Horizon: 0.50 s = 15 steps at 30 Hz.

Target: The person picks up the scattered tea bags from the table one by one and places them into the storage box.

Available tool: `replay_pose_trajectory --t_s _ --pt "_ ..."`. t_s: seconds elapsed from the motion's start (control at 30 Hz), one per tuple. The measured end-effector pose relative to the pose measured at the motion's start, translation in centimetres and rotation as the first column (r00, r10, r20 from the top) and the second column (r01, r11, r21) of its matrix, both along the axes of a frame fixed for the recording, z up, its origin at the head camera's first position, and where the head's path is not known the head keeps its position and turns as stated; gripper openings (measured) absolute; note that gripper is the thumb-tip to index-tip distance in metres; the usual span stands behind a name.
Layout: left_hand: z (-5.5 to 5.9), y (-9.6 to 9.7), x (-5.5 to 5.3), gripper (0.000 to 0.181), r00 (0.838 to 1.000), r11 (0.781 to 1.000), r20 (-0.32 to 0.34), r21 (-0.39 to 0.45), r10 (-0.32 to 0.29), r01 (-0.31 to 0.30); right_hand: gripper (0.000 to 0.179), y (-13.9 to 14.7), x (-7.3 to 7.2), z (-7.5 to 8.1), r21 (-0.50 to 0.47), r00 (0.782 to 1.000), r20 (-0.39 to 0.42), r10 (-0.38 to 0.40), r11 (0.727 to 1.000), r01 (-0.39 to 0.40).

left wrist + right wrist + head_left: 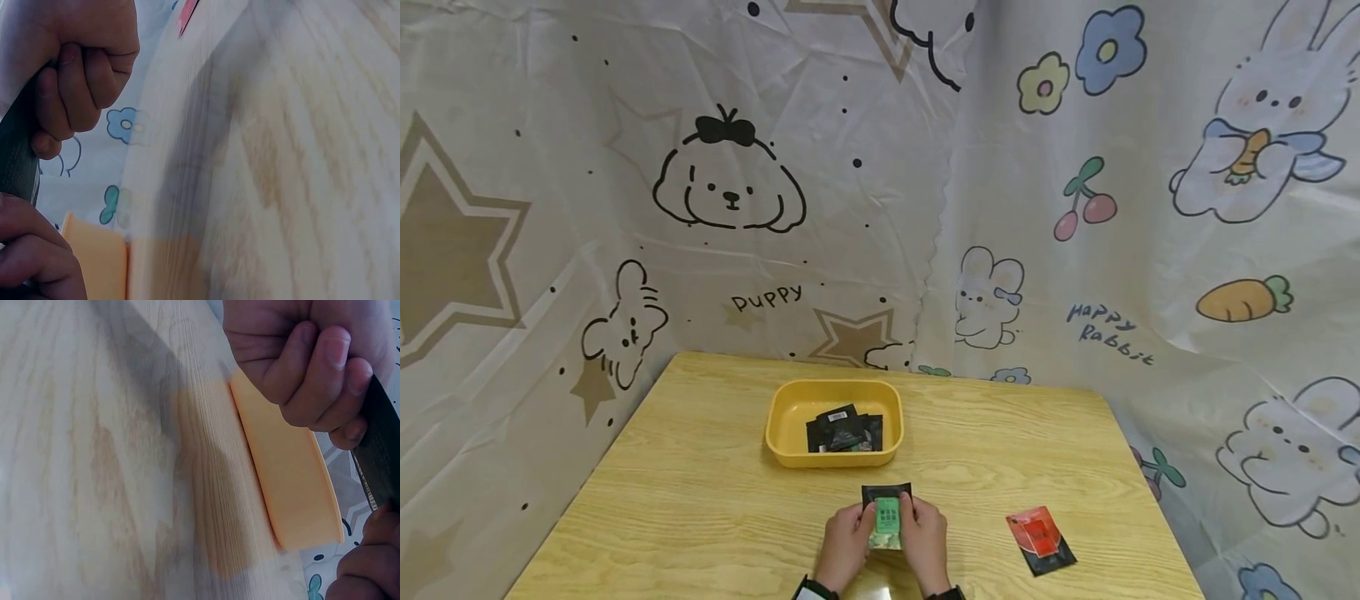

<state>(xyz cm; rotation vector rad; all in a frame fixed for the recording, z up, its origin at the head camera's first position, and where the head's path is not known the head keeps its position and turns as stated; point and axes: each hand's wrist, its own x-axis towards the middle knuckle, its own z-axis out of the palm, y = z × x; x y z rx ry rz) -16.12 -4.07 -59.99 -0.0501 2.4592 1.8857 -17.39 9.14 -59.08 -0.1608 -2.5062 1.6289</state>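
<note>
A small black and green packet [887, 517] is held upright between both hands, its green printed face toward the head camera. My left hand [845, 537] grips its left side, thumb on the front and fingers curled behind. On the opposite side my right hand [925, 533] pinches it the same way. Both wrist views show the packet's dark back raised over the table, with curled fingers at its edges. A red and black packet [1041, 540] lies on the table to the right of my right hand.
Beyond the hands stands a yellow tray [782, 425] with several black packets [846, 429] piled inside. The wooden table [700, 500] meets a cloth [850, 208] printed with cartoon animals along its back and sides.
</note>
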Motion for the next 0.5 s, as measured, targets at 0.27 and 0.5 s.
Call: replay_pose_trajectory --t_s 0.27,0.5 --pt "0.4 -0.7 -0.6 0.032 1.0 1.0 0.005 -0.019 0.008 -0.008 0.04 -0.7 -0.7 -0.1 -0.008 1.0 0.012 0.006 1.0 -0.005" --pt "0.5 -1.2 -1.0 0.037 0.999 0.999 -0.025 -0.024 0.024 -0.025 0.041 -1.3 -1.4 0.1 -0.006 0.999 0.037 0.008 1.0 -0.008"
